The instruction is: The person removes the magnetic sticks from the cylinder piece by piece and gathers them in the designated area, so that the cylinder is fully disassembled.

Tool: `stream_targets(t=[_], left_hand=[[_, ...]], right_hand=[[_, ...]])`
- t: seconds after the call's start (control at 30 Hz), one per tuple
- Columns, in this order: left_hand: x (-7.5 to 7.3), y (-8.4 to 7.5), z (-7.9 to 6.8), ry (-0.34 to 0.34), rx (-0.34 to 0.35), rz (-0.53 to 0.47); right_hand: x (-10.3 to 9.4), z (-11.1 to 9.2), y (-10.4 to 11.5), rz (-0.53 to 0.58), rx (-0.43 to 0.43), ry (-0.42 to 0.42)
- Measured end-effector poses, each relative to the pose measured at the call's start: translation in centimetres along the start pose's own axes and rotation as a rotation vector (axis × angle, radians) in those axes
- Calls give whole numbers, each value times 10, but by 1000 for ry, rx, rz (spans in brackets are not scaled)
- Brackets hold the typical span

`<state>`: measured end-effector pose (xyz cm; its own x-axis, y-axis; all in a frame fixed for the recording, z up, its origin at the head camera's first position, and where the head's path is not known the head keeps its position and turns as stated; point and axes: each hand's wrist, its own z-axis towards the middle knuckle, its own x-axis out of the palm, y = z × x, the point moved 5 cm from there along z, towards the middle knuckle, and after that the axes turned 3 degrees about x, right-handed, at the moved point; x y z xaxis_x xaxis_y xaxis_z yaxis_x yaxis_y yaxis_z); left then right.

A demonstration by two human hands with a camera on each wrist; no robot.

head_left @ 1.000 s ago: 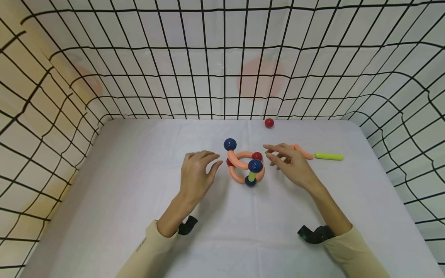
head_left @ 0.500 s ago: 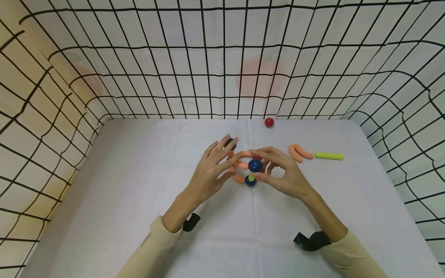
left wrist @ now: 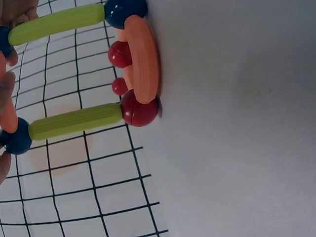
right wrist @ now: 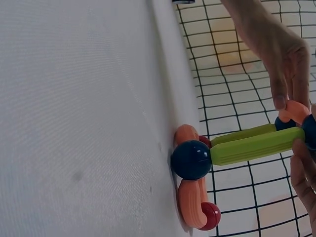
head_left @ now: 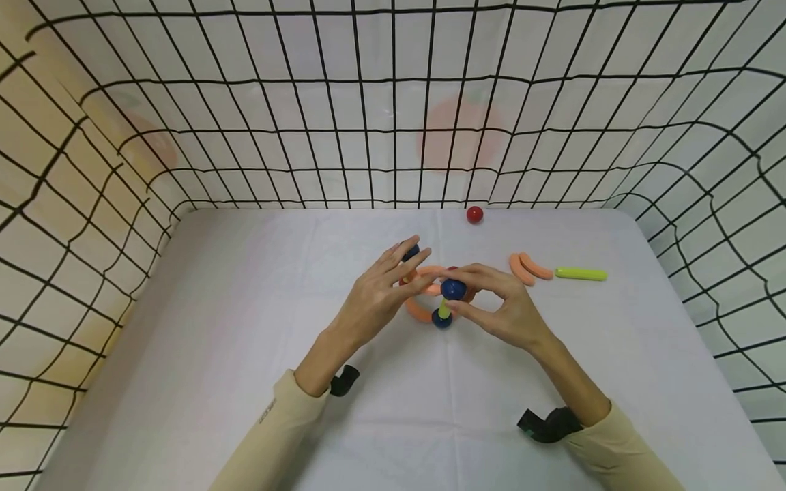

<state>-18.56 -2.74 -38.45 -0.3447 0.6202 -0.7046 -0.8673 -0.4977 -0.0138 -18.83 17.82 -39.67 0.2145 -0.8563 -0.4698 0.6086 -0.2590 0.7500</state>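
A small frame of building rods and balls stands on the table. Its base is a ring of curved orange rods [left wrist: 143, 59] joined by red and blue balls. Two green rods [left wrist: 76, 122] rise from it, topped by a far blue ball [left wrist: 17, 142] and a near blue ball [head_left: 453, 290]. A curved orange rod [right wrist: 297, 110] bridges the top. My left hand [head_left: 374, 300] pinches this bridging rod beside the far ball, its other fingers spread over that ball. With thumb and fingers, my right hand [head_left: 503, 307] grips the near blue ball.
A loose red ball [head_left: 475, 215] lies near the table's back edge. To the right are two curved orange rods [head_left: 520, 269] and a straight green rod [head_left: 580, 274]. Black wire mesh [head_left: 393, 129] stands along the back and sides of the white tabletop [head_left: 245, 286].
Both hands have moved inward from beside the frame to its top. The right hand has taken hold of the near blue ball; the left has reached the far ball and bridging rod.
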Motion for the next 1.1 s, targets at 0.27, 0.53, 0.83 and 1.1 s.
stream_targets(t=[0.27, 0.53, 0.83, 1.1], left_hand=[[0, 1, 5, 37, 7, 49], [-1, 2, 9, 54, 13, 70], [1, 0, 12, 42, 15, 73], [0, -2, 13, 64, 15, 90]], right_hand=[[-2, 0, -6, 29, -5, 1], [-2, 2, -9, 37, 11, -3], [-3, -1, -12, 41, 42, -32], [-2, 1, -12, 50, 36, -12]])
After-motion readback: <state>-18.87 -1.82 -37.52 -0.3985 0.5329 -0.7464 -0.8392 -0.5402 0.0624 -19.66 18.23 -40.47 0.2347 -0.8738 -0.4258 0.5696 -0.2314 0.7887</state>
